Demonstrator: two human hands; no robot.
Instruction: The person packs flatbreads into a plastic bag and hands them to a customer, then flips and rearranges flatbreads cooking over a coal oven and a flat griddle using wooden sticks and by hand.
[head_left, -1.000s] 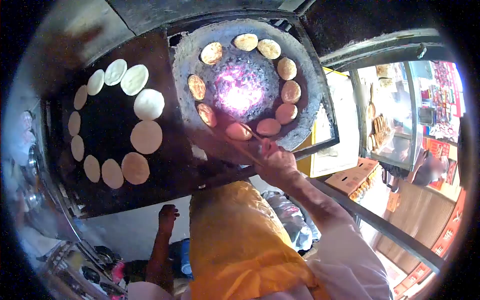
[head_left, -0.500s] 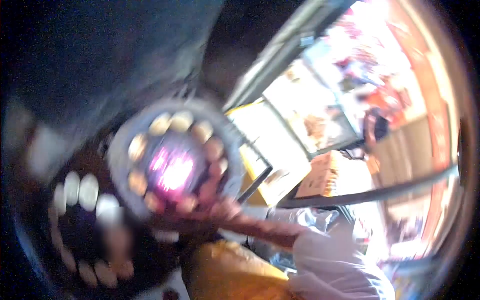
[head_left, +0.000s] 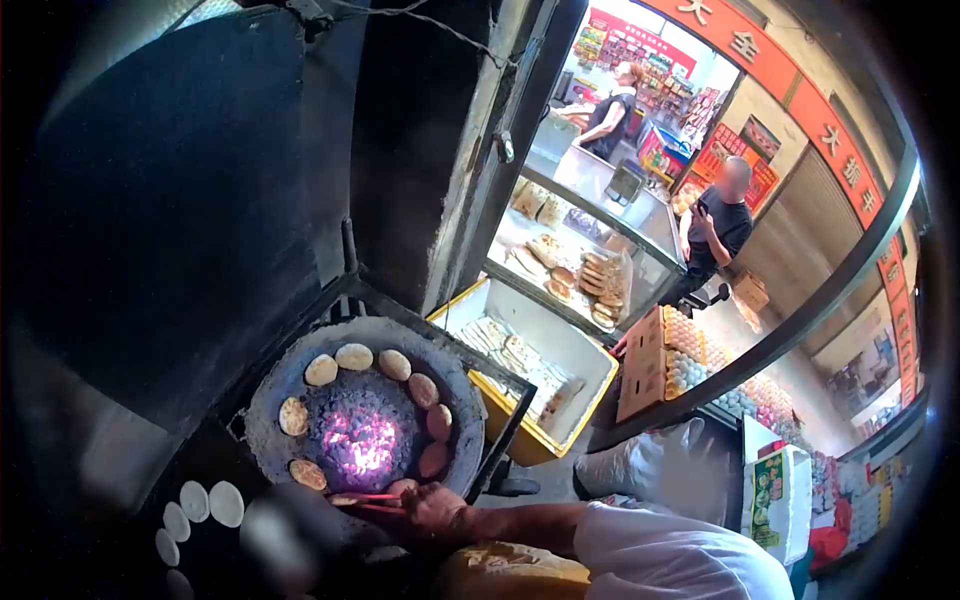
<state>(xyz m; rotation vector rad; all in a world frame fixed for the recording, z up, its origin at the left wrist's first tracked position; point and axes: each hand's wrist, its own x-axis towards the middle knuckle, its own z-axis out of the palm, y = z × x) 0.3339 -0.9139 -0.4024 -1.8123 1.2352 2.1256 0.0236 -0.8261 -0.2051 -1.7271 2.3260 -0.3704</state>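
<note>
Along the bottom of the head view, my right hand (head_left: 438, 510) reaches in from the right and is closed around thin red-handled tongs (head_left: 372, 498). Their tips are at a small round flatbread (head_left: 344, 500) on the near rim of the oven; whether they pinch it is too small to tell. Round flatbreads, some pale and some browned (head_left: 294, 416), line the inner wall of the round oven (head_left: 268, 440). Glowing coals (head_left: 360, 445) lie in its middle. At lower left, pale dough rounds (head_left: 226, 504) sit in an arc on a dark surface. My left hand does not show.
A yellow-edged white bin (head_left: 590, 400) with flatbreads stands right of the oven, below a glass case (head_left: 580, 262) of breads. Egg trays (head_left: 690, 345) are farther right. A dark panel (head_left: 190, 200) rises behind the oven. Two people are beyond the case.
The view has steadied and shifted, moving the oven lower in the frame. My right hand stays at the oven's near edge, and the red tongs now show clearly.
</note>
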